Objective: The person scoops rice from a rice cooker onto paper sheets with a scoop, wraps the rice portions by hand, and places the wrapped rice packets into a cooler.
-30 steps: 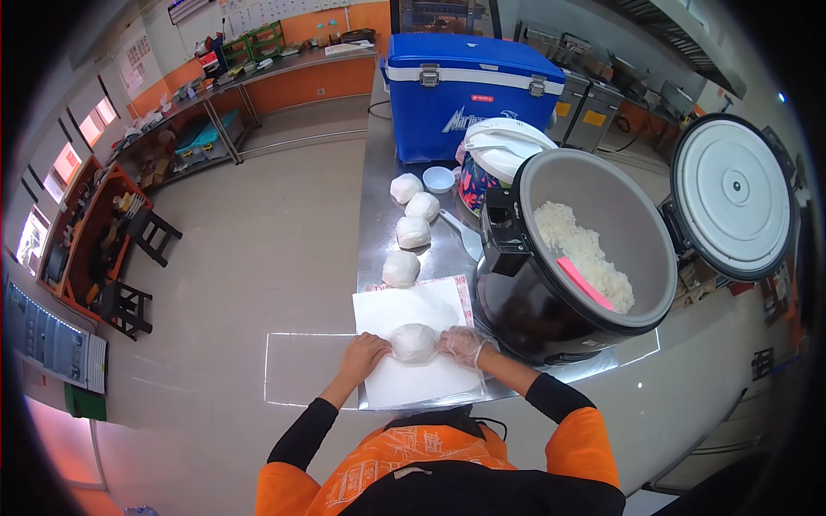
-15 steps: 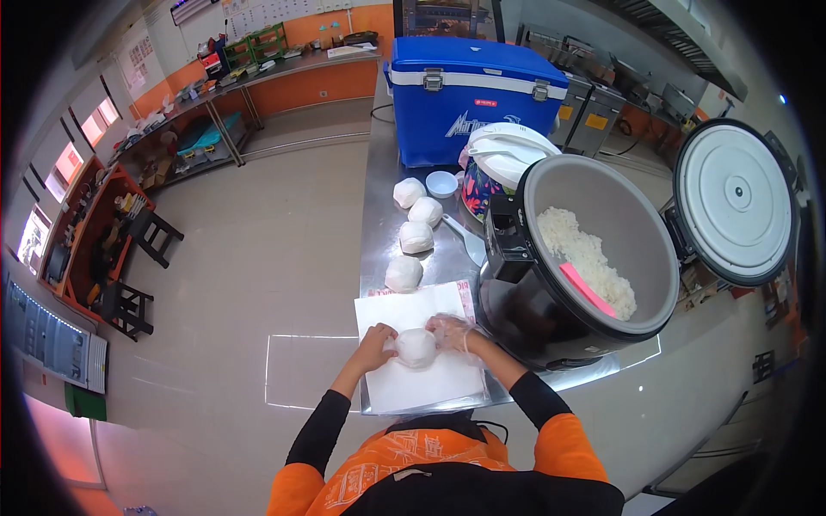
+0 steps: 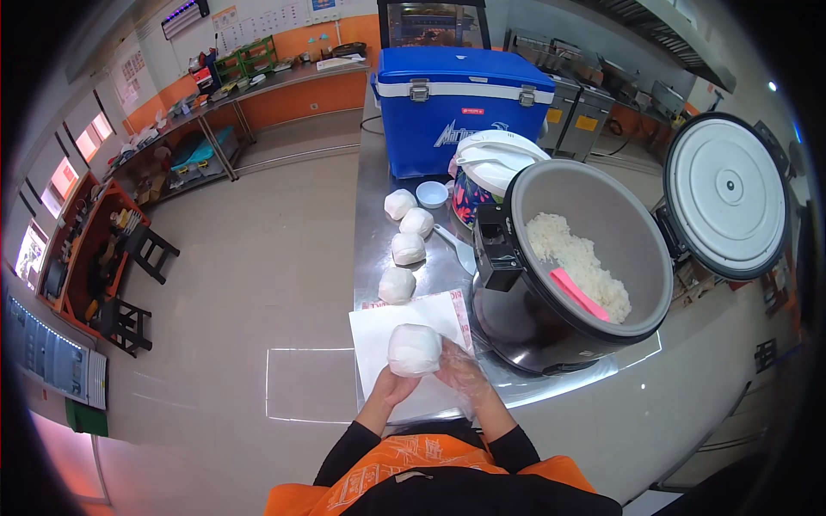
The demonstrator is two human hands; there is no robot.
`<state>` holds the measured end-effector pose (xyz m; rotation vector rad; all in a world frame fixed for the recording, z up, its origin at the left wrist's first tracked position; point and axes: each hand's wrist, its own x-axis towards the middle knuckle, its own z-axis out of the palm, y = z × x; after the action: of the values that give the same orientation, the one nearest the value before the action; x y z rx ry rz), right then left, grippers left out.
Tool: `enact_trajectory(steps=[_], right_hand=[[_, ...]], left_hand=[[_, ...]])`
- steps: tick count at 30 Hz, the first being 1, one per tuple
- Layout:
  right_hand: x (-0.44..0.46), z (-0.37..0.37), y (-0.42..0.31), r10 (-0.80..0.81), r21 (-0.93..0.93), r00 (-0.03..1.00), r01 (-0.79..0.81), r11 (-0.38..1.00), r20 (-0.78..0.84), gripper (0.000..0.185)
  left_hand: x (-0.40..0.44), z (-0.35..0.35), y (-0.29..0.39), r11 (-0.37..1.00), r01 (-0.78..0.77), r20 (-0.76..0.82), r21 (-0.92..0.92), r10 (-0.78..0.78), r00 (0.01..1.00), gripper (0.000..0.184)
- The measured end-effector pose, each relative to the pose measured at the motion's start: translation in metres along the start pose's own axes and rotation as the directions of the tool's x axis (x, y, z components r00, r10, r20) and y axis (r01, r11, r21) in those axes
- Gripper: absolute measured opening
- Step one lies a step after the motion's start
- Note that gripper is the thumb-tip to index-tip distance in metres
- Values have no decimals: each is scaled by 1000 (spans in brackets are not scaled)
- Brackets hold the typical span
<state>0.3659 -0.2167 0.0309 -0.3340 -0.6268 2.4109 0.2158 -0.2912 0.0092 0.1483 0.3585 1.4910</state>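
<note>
A white wrapped bundle (image 3: 415,350) is raised over the white paper sheet (image 3: 368,328), between my two hands. My left hand (image 3: 393,389) is bare and supports the bundle from its lower left. On the right side, my right hand (image 3: 460,370), in a clear plastic glove, grips it. Several similar wrapped bundles (image 3: 397,285) stand in a line beyond the paper. To the right is an open rice cooker (image 3: 594,189) with white rice (image 3: 581,262) and a pink paddle (image 3: 579,295) inside.
Behind the bundles are a small bowl (image 3: 432,194), a white scoop (image 3: 456,248), a floral container with a white lid (image 3: 499,159) and a blue cooler (image 3: 465,112). The cooker's round lid (image 3: 727,193) stands open at the right. Black stools (image 3: 125,316) are at the far left.
The bundle has been lifted off the paper towards the camera. Both my hands have moved from its sides to lower around it, with my arms drawn closer together.
</note>
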Motion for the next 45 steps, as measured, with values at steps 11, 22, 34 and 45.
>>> enact_trajectory(steps=[11, 22, 34, 45], right_hand=[[-5, 22, -8, 19, -298, 970, -92, 950, -241, 42], [-13, 58, 13, -243, -617, 856, -108, 780, -457, 60], [-4, 43, 22, -211, -617, 927, -27, 787, -309, 56], [56, -1, -21, 151, -100, 808, -250, 963, -569, 49]], left_hand=[[-13, -17, 26, 940, 40, -34, 339, -30, 999, 63], [-29, -8, 5, 980, 177, -289, -93, -196, 937, 29], [-25, -3, 19, 879, 477, -248, -8, -464, 850, 25], [2, 28, 12, 462, 207, -412, 862, 402, 818, 73]])
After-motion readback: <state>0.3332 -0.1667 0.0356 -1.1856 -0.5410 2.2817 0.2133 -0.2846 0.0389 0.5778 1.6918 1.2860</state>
